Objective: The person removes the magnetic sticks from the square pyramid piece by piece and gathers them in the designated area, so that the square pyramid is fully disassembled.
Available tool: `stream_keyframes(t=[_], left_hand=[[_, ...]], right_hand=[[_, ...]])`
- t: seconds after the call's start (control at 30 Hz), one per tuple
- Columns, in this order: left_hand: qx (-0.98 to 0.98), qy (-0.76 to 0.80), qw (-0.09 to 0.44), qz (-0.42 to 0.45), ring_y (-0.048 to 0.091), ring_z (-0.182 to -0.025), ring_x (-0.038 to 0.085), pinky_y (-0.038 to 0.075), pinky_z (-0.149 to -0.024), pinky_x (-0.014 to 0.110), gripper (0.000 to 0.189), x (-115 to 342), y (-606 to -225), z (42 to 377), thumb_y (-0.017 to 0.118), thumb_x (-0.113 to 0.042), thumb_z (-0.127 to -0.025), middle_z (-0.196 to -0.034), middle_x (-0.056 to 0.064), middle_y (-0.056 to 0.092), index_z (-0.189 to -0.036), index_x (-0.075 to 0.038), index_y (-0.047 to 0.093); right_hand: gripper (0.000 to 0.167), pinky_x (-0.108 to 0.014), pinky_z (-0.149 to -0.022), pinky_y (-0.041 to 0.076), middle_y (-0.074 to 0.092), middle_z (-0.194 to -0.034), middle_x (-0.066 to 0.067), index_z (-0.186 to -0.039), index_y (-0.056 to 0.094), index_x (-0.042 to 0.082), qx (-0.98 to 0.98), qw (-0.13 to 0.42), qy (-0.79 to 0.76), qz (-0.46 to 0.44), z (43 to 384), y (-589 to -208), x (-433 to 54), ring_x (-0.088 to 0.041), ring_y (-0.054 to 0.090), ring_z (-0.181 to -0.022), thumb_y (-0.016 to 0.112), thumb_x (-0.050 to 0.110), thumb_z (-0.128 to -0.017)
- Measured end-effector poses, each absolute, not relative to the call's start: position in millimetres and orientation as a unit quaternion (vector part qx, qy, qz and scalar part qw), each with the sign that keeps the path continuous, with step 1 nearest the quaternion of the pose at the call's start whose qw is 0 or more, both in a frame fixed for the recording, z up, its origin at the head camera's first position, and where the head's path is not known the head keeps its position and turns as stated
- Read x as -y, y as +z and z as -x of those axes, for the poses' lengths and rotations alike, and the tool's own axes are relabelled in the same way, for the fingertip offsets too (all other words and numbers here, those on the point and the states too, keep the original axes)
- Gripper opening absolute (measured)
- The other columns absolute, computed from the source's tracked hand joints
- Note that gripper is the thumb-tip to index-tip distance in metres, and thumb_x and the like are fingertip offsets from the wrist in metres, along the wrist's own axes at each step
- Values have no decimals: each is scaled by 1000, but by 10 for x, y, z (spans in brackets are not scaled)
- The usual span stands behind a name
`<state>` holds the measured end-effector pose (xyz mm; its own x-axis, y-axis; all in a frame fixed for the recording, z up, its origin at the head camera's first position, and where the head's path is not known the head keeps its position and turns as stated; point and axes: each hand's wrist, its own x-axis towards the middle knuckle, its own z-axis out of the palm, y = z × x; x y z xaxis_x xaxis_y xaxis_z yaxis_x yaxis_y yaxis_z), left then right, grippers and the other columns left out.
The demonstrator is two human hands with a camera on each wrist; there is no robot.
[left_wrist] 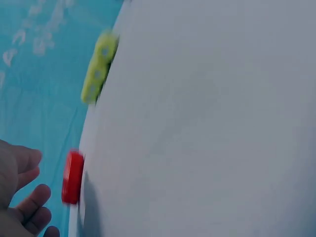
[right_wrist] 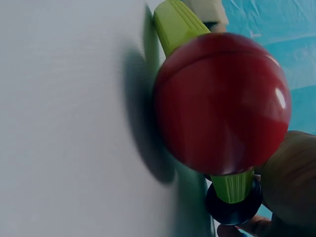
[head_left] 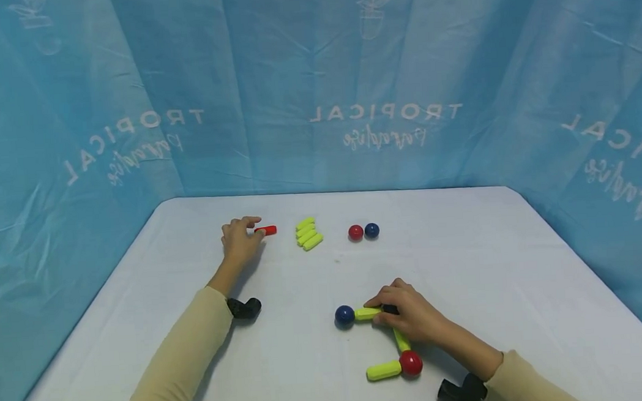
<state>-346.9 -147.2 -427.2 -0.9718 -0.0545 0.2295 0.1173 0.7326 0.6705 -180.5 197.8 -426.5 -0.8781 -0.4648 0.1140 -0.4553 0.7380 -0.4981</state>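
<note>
White table [head_left: 303, 275], blue curtain [head_left: 290, 61]: left fingers [left_wrist: 34, 199] gape beside a red stick [head_left: 270, 230], right fingers [head_left: 383, 297] hold a yellow stick [head_left: 363, 314].

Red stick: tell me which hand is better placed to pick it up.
Left, most likely: the left hand is close beside the red stick, while the right hand is farther off, holding the ball-and-stick build.

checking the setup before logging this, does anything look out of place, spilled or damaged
The lettering on the blue curtain behind the table reads backwards, as if seen from its reverse side. Otherwise nothing stands out: the yellow rods and balls look intact, I see no spill.
</note>
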Motion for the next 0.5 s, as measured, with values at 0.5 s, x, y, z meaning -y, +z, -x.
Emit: stream_keyframes(t=[0.5], left_hand=[[872,-423,-46,242,43,-104,15,32,-88,36,45,630,-4354,2044,73,-37,-80,-111,-3,64,-120,-19,64]], right_hand=[[27,-24,-78,42,67,-98,15,-110,70,26,-929,12,-274,248,1844,-4264,-1913,-6,44,-92,70,26,-83]])
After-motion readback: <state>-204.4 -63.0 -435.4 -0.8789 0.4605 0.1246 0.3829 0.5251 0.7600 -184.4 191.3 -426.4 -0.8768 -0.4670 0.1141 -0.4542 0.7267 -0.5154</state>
